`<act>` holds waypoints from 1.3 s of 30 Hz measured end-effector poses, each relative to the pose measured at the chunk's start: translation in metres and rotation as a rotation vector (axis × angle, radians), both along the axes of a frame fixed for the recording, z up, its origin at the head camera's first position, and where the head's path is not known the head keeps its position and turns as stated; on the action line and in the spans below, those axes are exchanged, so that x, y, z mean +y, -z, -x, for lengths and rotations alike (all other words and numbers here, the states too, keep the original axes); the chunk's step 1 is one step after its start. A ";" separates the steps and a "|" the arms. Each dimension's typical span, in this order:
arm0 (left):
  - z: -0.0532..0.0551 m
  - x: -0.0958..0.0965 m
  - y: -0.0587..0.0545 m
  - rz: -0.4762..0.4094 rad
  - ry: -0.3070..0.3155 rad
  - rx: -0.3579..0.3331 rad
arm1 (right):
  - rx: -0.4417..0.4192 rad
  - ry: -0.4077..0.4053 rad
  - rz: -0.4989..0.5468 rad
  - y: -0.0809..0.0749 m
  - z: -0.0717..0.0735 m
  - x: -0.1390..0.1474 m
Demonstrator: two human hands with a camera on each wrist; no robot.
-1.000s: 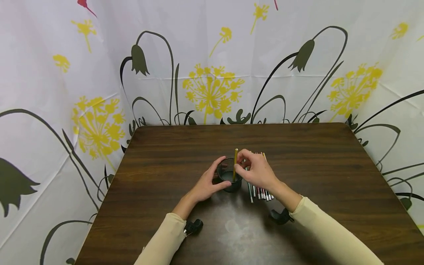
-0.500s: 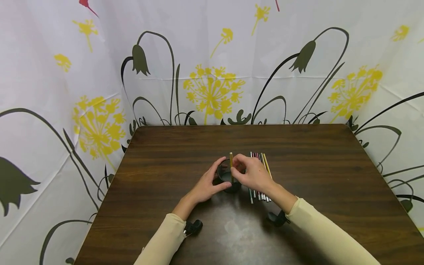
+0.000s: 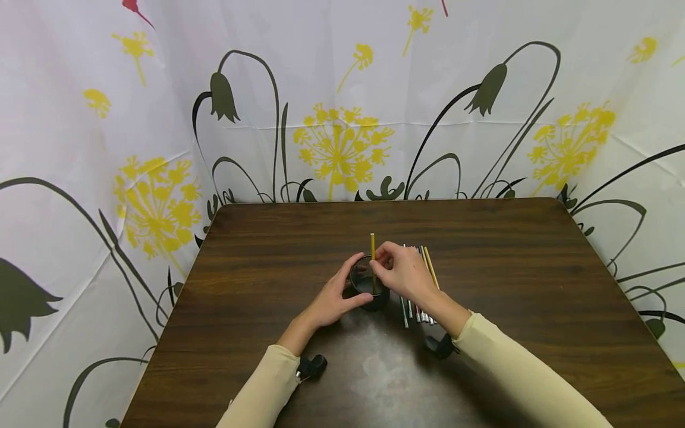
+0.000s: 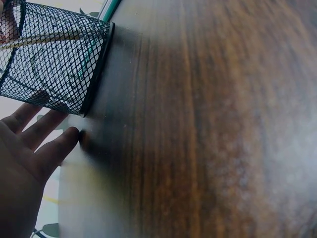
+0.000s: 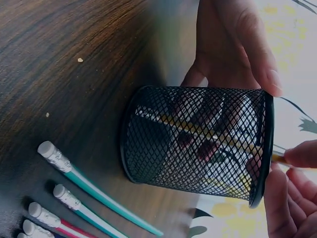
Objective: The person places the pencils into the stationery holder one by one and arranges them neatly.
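Observation:
A black wire-mesh pencil cup [image 3: 377, 302] stands upright on the table. My left hand [image 3: 333, 298] holds it from the left, thumb at the near rim and fingers round the far side. My right hand [image 3: 408, 274] pinches a yellow pencil [image 3: 373, 245] between thumb and fingers over the cup's mouth. In the right wrist view the pencil's lower part shows through the mesh, its metal band and eraser end down near the cup's base. No other pencil shows inside the cup. Several pencils [image 5: 99, 197] lie side by side to the right of the cup, partly hidden beneath my right hand.
The dark wood-grain table [image 3: 267, 255] reaches back to a white flower-print curtain [image 3: 342, 71]. Dark wrist devices [image 3: 312, 367] are worn at both sleeves. The loose pencils have white erasers and green, red and other coloured shafts.
My right hand has shifted left with the yellow pencil, which dipped in the cup and has since risen slightly. More of the loose pencils now show. The left hand holds still on the cup.

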State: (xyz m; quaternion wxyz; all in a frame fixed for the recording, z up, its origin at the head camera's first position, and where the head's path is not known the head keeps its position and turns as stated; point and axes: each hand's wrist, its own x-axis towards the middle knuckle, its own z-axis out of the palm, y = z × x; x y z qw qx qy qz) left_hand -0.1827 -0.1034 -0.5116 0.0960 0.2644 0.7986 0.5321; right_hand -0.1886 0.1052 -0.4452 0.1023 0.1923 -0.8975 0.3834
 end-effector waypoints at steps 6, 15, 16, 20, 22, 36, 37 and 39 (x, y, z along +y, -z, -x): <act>0.000 -0.001 0.000 -0.008 0.003 -0.002 | -0.026 0.071 -0.007 -0.003 0.003 -0.004; 0.001 -0.001 0.002 0.004 -0.004 -0.011 | -0.032 0.110 -0.026 -0.001 0.009 -0.007; 0.002 -0.001 0.002 0.007 -0.006 -0.015 | -0.032 0.108 -0.030 -0.001 0.010 -0.008; 0.002 -0.001 0.001 0.030 -0.013 -0.031 | -0.028 0.097 -0.038 0.001 0.013 -0.009; 0.002 -0.001 0.001 0.037 -0.012 -0.036 | -0.018 0.094 -0.046 0.001 0.013 -0.010; 0.002 -0.001 0.001 0.027 0.006 -0.026 | -0.017 0.110 -0.096 0.002 0.015 -0.013; 0.002 -0.001 0.000 0.030 0.005 -0.029 | -0.017 0.113 -0.097 0.002 0.015 -0.013; 0.001 -0.001 0.000 0.033 0.004 -0.032 | -0.017 0.116 -0.097 0.002 0.014 -0.013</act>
